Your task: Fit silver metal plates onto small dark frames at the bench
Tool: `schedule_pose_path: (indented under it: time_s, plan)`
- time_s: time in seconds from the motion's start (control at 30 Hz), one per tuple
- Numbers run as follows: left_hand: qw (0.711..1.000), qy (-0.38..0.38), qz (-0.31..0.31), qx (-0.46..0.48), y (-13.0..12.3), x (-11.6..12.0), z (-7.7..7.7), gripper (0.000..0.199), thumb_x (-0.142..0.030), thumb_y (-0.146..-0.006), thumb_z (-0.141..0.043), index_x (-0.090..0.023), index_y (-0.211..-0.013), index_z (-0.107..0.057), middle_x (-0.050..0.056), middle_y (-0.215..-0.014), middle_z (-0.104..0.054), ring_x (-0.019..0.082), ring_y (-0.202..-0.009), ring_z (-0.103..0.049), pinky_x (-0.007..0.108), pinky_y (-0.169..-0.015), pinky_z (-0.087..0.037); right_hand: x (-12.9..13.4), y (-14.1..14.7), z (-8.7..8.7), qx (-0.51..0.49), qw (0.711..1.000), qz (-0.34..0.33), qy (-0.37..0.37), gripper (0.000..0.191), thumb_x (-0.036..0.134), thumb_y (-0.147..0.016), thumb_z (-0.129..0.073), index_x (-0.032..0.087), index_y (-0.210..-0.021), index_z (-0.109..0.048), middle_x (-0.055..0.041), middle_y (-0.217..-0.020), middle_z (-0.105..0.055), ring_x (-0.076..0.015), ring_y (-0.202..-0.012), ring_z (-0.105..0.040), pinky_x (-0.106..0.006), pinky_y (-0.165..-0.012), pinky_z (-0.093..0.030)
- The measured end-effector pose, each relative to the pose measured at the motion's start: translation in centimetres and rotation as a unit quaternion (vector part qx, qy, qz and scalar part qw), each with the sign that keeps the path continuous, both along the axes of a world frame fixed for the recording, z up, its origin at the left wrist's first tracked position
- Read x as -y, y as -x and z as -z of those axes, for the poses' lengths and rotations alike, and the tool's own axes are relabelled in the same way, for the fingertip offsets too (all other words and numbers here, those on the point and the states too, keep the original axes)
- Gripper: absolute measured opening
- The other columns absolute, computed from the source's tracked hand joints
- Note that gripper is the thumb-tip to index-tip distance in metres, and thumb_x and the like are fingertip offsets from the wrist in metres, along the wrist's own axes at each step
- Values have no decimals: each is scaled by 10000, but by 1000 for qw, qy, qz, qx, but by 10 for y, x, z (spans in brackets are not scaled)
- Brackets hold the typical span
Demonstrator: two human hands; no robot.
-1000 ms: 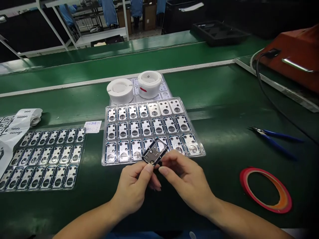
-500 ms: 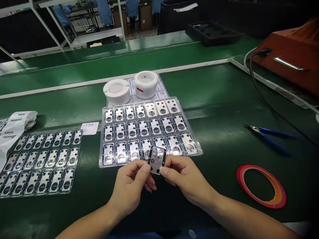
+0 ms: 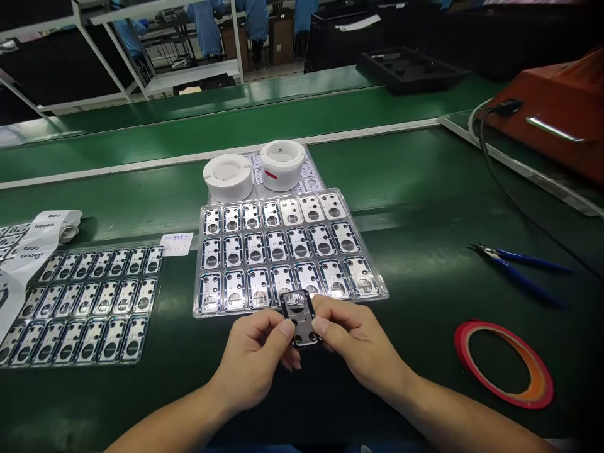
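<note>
Between my two hands is a small rectangular metal plate (image 3: 302,322) with a dark rim, a large round opening and several small holes. My left hand (image 3: 262,352) pinches its left edge between thumb and fingers. On the opposite edge, my right hand (image 3: 356,336) grips it the same way. Just beyond lies a clear plastic tray (image 3: 384,296) filled with rows of similar plates, its near edge close to my fingertips. A second tray of such plates (image 3: 106,292) lies to the left.
Two white label rolls (image 3: 228,179) (image 3: 283,167) stand behind the tray on another sheet. A printed strip (image 3: 35,245) and a handwritten note (image 3: 176,244) are at left. Blue-handled cutters (image 3: 519,267), a red tape ring (image 3: 542,377) and a black cable (image 3: 514,195) lie right.
The plate has tilted in my fingers; its face now looks darker, with the large opening at the far end. Both hands keep their hold. The whole view has shifted slightly.
</note>
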State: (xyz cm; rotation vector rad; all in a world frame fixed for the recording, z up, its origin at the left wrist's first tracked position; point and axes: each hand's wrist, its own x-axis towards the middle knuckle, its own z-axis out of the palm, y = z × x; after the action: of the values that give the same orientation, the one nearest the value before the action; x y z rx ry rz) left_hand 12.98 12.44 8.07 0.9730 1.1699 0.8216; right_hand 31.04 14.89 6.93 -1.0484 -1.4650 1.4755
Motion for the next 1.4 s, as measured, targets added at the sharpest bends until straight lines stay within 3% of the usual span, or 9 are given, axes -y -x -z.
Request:
schedule_pose_path:
  time_s: [0.37,0.53,0.77,0.97,1.17,1.4]
  plan:
    - [999,-30,19,-17,1,-2,-5,390,-489,-894,-615,-152,-698,-614,21,-574,-644,126,-545,-618,230,-564,-516,1,-2,2,-3,1000,-27,-12,329,294,-947,-525,199,-636,-471,38,-635,-439,-125,-588,-399,-262,-573,-333]
    - [997,-42,59,-26,2,-1,-5,389,-463,-921,-570,-156,-683,-606,27,-585,-633,131,-559,-606,236,-572,-503,2,-3,3,-8,1000,-23,11,334,361,-976,-489,206,-681,-475,30,-653,-447,-137,-601,-405,-269,-580,-359]
    - [997,-47,29,-48,3,-1,2,313,-407,-908,-589,-151,-740,-653,2,-598,-606,116,-562,-574,214,-565,-469,1,-2,1,29,999,-25,-18,342,329,-944,-505,202,-631,-456,25,-629,-444,-136,-585,-408,-269,-565,-342]
    - [998,-29,54,-18,3,-3,0,304,-394,-903,-586,-145,-757,-680,8,-626,-609,114,-568,-570,218,-576,-478,1,-1,2,24,999,-44,-1,365,359,-963,-478,202,-635,-450,32,-617,-427,-129,-572,-390,-262,-554,-337]
    - [997,-35,65,-34,2,-4,-1,295,-357,-883,-584,-148,-684,-647,27,-643,-628,121,-587,-552,229,-583,-462,1,3,0,12,995,-100,-13,339,325,-956,-481,200,-641,-478,20,-635,-502,-134,-598,-456,-262,-589,-379]
    - [994,-54,99,7,1,-1,1,288,-321,-891,-558,-147,-662,-582,11,-631,-597,105,-599,-517,219,-603,-421,2,4,6,-56,985,-160,43,452,474,-957,-496,197,-604,-432,19,-617,-474,-125,-571,-426,-259,-568,-363]
